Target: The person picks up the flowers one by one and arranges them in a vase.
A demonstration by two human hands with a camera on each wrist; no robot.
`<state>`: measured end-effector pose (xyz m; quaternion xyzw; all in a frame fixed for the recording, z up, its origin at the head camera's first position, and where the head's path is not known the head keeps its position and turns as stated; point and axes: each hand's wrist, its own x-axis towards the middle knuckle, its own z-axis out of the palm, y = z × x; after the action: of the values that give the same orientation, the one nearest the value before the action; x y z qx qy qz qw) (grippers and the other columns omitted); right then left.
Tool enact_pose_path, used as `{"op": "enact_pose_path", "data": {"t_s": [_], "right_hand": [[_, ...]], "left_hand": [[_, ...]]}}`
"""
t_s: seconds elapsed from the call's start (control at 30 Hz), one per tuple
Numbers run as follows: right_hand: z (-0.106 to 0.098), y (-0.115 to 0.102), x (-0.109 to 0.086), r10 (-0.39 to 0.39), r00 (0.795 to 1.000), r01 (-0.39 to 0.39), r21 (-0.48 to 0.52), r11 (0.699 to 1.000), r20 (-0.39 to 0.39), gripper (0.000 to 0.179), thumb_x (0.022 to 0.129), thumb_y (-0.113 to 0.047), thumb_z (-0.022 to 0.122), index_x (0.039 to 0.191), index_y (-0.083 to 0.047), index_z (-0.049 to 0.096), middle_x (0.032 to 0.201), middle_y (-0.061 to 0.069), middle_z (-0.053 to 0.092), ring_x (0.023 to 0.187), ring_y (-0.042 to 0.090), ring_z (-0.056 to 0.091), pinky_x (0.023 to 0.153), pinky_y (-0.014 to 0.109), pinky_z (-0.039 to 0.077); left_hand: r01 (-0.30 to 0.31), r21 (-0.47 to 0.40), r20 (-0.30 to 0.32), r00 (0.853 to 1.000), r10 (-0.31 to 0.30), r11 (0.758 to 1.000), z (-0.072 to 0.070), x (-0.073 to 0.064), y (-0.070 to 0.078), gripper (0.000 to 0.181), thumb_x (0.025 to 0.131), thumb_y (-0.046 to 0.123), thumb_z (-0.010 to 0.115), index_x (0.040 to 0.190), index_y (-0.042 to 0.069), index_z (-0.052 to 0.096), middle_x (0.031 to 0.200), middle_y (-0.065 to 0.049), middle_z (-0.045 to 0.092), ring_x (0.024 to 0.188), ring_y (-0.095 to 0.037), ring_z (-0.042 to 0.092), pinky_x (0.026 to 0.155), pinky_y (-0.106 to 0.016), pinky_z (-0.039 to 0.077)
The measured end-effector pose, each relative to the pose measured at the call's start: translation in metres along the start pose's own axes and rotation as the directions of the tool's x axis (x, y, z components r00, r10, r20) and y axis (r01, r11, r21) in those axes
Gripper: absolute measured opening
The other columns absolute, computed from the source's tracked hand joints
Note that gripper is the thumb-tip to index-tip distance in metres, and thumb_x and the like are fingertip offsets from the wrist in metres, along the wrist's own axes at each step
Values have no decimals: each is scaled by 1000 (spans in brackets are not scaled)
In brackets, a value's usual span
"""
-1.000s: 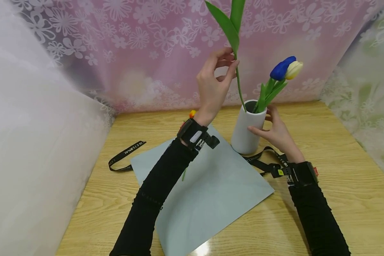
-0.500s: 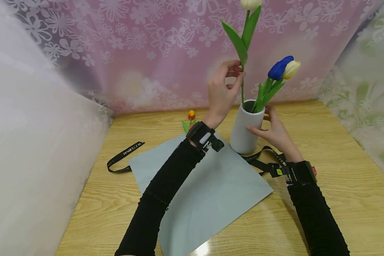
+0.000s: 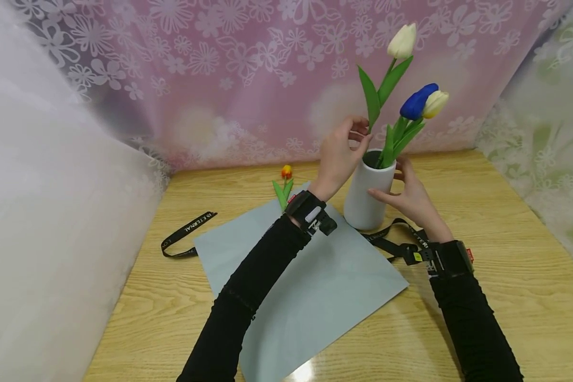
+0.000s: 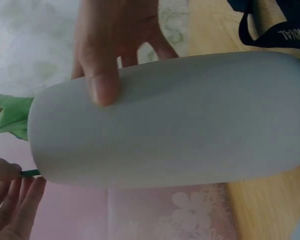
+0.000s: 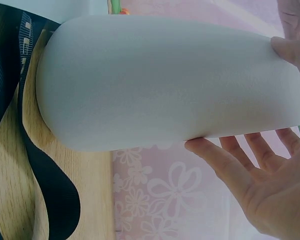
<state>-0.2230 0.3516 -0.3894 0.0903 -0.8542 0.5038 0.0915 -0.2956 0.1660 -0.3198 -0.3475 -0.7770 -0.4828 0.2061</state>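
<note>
A white vase (image 3: 369, 196) stands upright at the back of the table, right of the middle. My right hand (image 3: 417, 199) grips its right side, thumb toward me and fingers reaching around behind. Between thumb and fingers, my left hand (image 3: 339, 156) pinches the green stem of a white tulip (image 3: 403, 41) just under its leaves, right at the vase's rim. The stem's lower end goes into the opening, hidden by the vase wall. Leaning right in the vase are a blue tulip (image 3: 416, 103) and a cream tulip (image 3: 435, 104). The left wrist view shows the pinched stem (image 4: 31, 173) at the rim.
Grey-blue wrapping paper (image 3: 324, 297) lies across the table's middle, partly under my left arm. An orange tulip (image 3: 286, 172) lies behind that arm. Black lettered ribbon (image 3: 186, 228) lies at the left, and more ribbon (image 3: 387, 244) beside the vase base. A pink floral curtain (image 3: 219, 106) hangs behind.
My left hand has moved down and right, lowering the white tulip into the vase; its bloom has come into view. My right hand has stayed on the vase.
</note>
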Motion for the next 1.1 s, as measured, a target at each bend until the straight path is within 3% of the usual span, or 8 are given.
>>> {"op": "enact_pose_path", "data": {"t_s": [0.17,0.33,0.47,0.7,0.83,0.97,1.1], "right_hand": [[1,-1,-1,9,1000,-9,3,1000,10,96,90,-13,78,161,-24,14,154,18,30,136,46,37,96,70,47],[1,0,-1,12,1000,-12,4,1000,15,95,90,-12,77,161,-22,15,153,19,31,136,45,38,95,69,48],[0,0,0,9,1000,-9,1,1000,12,95,90,-12,77,161,-22,15,153,19,31,136,45,38,94,69,48],[-1,1,-1,9,1000,-9,-1,1000,16,95,90,-12,77,161,-24,14,155,17,30,137,44,38,95,67,49],[-1,1,-1,3,1000,-3,-4,1000,17,96,91,-11,77,161,-25,14,155,15,30,137,43,39,95,66,49],[-1,1,-1,1,1000,-1,-1,1000,21,96,91,-11,76,162,-24,13,156,16,29,137,44,39,95,67,49],[-1,1,0,1,1000,-1,-4,1000,14,97,91,-11,76,162,-26,12,156,16,29,136,43,39,94,67,49]], "left_hand": [[28,62,10,1000,-29,998,4,-6,-4,19,100,14,66,116,4,65,106,-8,72,96,-16,70,82,-14,53],[55,185,31,998,-61,981,6,-10,-8,17,100,20,66,114,10,68,102,-1,74,92,-14,69,71,-17,49],[65,218,69,994,-82,974,7,-14,-9,17,99,20,65,114,11,67,104,-1,73,94,-15,68,69,-16,47],[95,297,65,991,-120,950,8,-21,-3,16,98,26,66,108,14,69,117,-5,64,106,-20,58,86,-25,46],[116,327,68,987,-146,938,9,-23,-1,17,97,32,67,105,17,71,125,-4,61,114,-21,54,90,-27,46],[127,323,66,985,-156,938,10,-24,-2,24,97,36,67,112,18,71,128,-5,60,120,-21,53,92,-28,48],[110,306,77,987,-139,946,9,-24,-4,26,100,35,65,119,17,72,130,-5,62,128,-22,52,105,-29,43]]}}
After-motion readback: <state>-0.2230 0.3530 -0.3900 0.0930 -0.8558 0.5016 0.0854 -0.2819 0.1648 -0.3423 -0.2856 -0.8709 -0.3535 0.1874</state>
